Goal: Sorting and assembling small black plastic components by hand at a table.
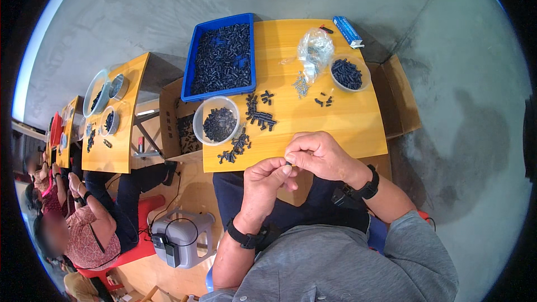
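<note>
Just off the near edge of the yellow table, my left hand (265, 183) and my right hand (318, 157) meet with fingers pinched together. Between their fingertips a bit of a small dark part (288, 163) shows; most of it is covered by the fingers. On the table (330, 117) lie loose black cylindrical parts (260, 114), with smaller black pieces (238, 146) nearer to me. A clear round tub (199, 116) of dark small pieces stands at the left. Another tub (366, 81) at the right holds longer black parts.
A blue tray (187, 86) full of black pieces covers the far left corner. Small screws (301, 85) lie by a clear plastic bag (316, 47). A blue box (347, 31) sits at the far right. Cardboard boxes (403, 92) flank the table. People work at tables leftward, near a grey stool (182, 229).
</note>
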`<state>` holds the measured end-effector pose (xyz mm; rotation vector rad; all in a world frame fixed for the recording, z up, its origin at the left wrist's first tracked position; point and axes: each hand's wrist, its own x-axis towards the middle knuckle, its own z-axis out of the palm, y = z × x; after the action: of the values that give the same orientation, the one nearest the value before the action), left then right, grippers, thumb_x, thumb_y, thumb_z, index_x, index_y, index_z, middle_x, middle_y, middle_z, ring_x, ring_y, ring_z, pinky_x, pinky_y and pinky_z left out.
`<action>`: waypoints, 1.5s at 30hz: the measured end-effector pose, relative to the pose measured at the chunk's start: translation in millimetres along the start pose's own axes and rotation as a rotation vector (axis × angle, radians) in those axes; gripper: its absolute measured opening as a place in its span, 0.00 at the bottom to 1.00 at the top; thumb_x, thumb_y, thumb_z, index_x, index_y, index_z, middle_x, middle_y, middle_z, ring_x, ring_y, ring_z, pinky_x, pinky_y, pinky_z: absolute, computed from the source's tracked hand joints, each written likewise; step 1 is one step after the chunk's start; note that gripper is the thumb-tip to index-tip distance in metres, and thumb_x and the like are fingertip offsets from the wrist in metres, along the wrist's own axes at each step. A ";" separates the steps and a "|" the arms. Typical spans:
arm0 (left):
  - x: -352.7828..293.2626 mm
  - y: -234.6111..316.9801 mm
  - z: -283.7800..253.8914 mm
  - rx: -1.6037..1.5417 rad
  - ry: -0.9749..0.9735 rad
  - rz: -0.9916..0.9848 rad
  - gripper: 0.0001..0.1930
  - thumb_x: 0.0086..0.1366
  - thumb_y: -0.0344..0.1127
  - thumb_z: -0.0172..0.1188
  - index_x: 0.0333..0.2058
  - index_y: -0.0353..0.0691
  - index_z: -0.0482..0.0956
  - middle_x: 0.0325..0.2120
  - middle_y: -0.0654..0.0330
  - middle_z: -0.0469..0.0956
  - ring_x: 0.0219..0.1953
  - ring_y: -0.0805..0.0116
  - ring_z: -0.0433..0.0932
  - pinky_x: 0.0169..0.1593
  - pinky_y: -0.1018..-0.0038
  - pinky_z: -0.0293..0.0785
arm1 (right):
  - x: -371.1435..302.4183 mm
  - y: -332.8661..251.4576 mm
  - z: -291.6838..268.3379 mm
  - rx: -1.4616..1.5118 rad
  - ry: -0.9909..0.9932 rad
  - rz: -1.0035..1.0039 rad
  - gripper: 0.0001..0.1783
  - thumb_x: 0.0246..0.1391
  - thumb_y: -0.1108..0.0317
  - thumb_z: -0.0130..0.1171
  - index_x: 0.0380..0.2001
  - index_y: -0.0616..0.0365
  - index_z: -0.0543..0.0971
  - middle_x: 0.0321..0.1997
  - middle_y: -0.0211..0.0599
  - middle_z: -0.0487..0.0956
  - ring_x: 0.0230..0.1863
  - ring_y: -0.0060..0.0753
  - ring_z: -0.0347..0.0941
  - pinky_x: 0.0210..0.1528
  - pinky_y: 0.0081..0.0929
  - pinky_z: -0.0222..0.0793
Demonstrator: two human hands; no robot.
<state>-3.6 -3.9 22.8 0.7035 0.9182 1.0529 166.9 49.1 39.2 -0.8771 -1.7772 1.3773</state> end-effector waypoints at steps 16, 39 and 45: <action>6.9 -6.0 -3.5 0.067 -0.032 0.213 0.06 0.58 0.21 0.56 0.34 0.34 0.79 0.52 0.54 0.69 0.55 0.66 0.66 0.58 0.71 0.60 | -10.8 13.7 9.1 0.593 -0.137 0.484 0.31 0.60 0.41 0.44 0.24 0.62 0.74 0.17 0.31 0.73 0.11 0.16 0.66 0.13 0.15 0.65; 4.4 8.2 -4.9 0.047 -0.280 0.074 0.06 0.57 0.27 0.58 0.31 0.33 0.82 0.51 0.50 0.71 0.61 0.59 0.61 0.63 0.62 0.54 | -9.8 16.5 14.6 0.910 -0.450 0.708 0.31 0.60 0.40 0.42 0.18 0.57 0.68 0.08 0.27 0.63 0.04 0.17 0.56 0.04 0.16 0.56; 5.9 10.2 -7.0 0.070 -0.341 0.106 0.06 0.56 0.28 0.61 0.32 0.37 0.83 0.55 0.51 0.69 0.65 0.55 0.55 0.65 0.57 0.45 | -11.6 10.3 21.3 0.952 -0.488 0.639 0.29 0.63 0.45 0.41 0.16 0.55 0.67 0.07 0.26 0.61 0.03 0.17 0.54 0.05 0.18 0.58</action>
<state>-12.8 5.6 26.4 0.9653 0.6295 0.9590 155.6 30.9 24.0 -0.5870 -0.8770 2.6943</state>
